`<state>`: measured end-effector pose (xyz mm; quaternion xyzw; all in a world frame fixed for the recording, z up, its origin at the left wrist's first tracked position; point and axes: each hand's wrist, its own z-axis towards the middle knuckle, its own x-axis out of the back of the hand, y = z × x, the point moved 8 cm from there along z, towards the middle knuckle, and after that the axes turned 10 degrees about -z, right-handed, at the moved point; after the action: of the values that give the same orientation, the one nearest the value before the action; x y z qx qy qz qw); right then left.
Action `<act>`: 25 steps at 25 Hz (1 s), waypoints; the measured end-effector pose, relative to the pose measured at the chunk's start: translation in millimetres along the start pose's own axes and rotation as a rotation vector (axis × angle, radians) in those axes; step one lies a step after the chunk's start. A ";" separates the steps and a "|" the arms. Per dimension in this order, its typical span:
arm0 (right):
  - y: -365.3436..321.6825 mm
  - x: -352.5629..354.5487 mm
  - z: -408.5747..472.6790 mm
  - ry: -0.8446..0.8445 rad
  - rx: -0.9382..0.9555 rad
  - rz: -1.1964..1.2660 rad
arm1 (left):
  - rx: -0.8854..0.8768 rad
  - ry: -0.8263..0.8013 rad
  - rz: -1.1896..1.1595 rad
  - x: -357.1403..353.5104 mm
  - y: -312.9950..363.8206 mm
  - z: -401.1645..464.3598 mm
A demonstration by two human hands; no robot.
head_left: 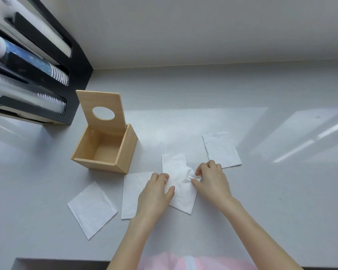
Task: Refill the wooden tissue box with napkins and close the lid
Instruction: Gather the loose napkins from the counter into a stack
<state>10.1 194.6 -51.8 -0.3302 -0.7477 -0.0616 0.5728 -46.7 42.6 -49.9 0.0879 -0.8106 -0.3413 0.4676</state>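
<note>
While both hands (154, 193) (211, 180) pinch the middle napkin (180, 190), gather flat, avoid crumpling, drop into open, empty wooden box (103, 151).

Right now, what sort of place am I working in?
Likely a café or self-serve drinks counter: a black wall dispenser holds stacked cups, and loose napkins lie beside an open wooden tissue box on a pale countertop.

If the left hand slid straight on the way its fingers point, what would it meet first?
The left hand points up and slightly right, fingertips already on the middle napkin. Beyond that lies a second napkin partly under it, then bare counter. The wooden box sits left of that line.
</note>
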 end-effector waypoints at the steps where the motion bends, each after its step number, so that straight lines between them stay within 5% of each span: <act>1: -0.1 -0.2 -0.2 0.008 0.009 0.046 | -0.001 0.008 -0.004 0.3 0.4 -0.5; 5: -2.2 4.6 -7.8 -0.013 0.023 0.444 | -0.035 0.070 -0.129 4.7 1.9 -5.2; 10: -20.3 17.1 -21.1 -0.111 0.140 0.694 | 0.114 0.106 -0.684 9.7 -2.1 -11.4; 13: -25.5 20.4 -24.8 -0.179 0.165 0.839 | 0.140 0.062 -0.822 8.0 -2.9 -14.5; 22: -13.3 4.2 -12.1 -0.170 -0.005 0.795 | 0.217 0.078 -0.988 10.0 -15.4 -23.3; 25: -6.8 1.0 -1.7 -0.043 -0.082 0.515 | 0.241 0.141 -1.001 17.2 -24.4 -24.0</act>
<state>7.5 189.0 -48.4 -0.5340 -0.6479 0.0630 0.5395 -40.8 5.0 -45.5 0.5406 -0.6695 -0.4207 0.2872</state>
